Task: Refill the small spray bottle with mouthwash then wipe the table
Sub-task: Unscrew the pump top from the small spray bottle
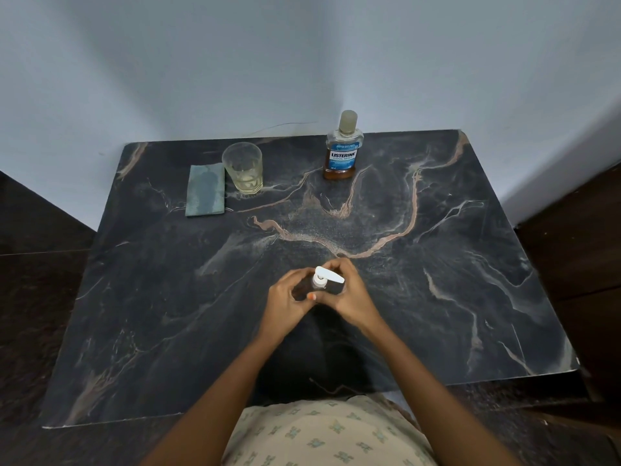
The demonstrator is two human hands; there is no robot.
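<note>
Shirt front nearest; left hand, right hand clasping spray bottle
Mouthwash, glass, cloth far across worktop

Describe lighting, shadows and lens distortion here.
Head view: dim light; the wide lens bows the marble table at its edges; a dark shadow lies on it between the forearms; the label on the Listerine bottle is sharp; the small spray bottle is half hidden between the left hand and right hand.
</note>
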